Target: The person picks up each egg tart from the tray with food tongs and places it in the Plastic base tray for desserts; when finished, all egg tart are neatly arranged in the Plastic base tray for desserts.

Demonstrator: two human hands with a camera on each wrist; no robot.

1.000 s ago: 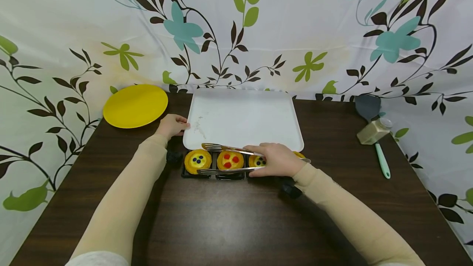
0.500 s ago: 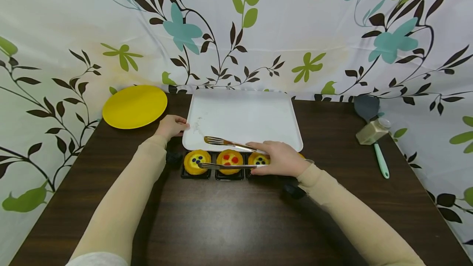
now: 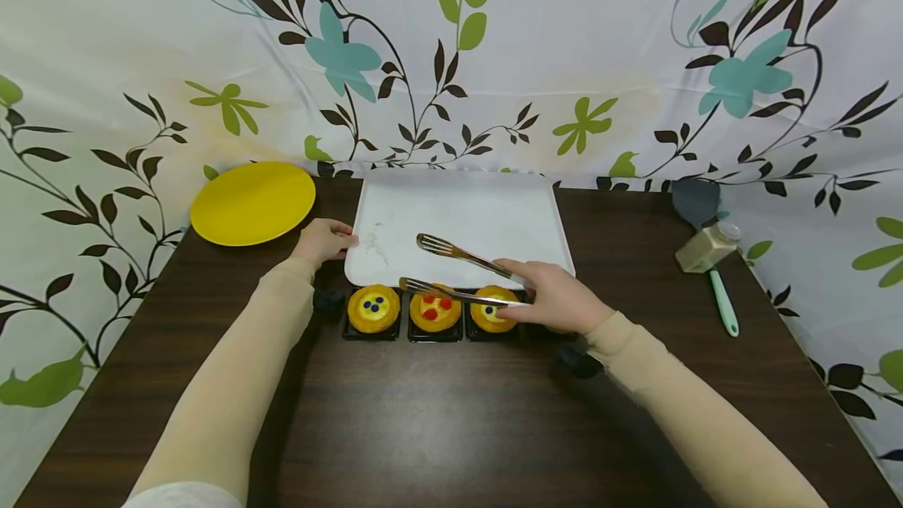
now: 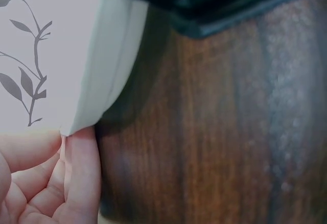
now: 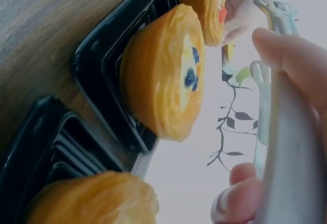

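Note:
My left hand [image 3: 320, 241] pinches the left edge of a white tray [image 3: 466, 210]; the left wrist view shows thumb and finger on its corner [image 4: 76, 124]. In my right hand [image 3: 557, 295] is a pair of metal tongs [image 3: 466, 255] with fork-like tips, spread apart with nothing between them. They hang over the tray's front edge and a row of tarts. The left tart [image 3: 373, 309] has blue dots, the middle one [image 3: 432, 320] red, the third [image 3: 487, 324] blue. Another tart [image 5: 97, 201], hidden by my right hand in the head view, shows in the right wrist view.
Each tart sits in a black plastic holder [image 3: 437, 337] along the tray's front. A yellow plate [image 3: 254, 204] lies at the back left. On the right, a shaker bottle [image 3: 705, 249] rests across a spatula [image 3: 723, 304]. A patterned cloth [image 3: 451, 61] hangs behind the table.
My right hand has shifted right, lifting the tongs' tips up and away from the left tart, toward the tray. The left hand keeps its grip on the tray. The tarts stay put.

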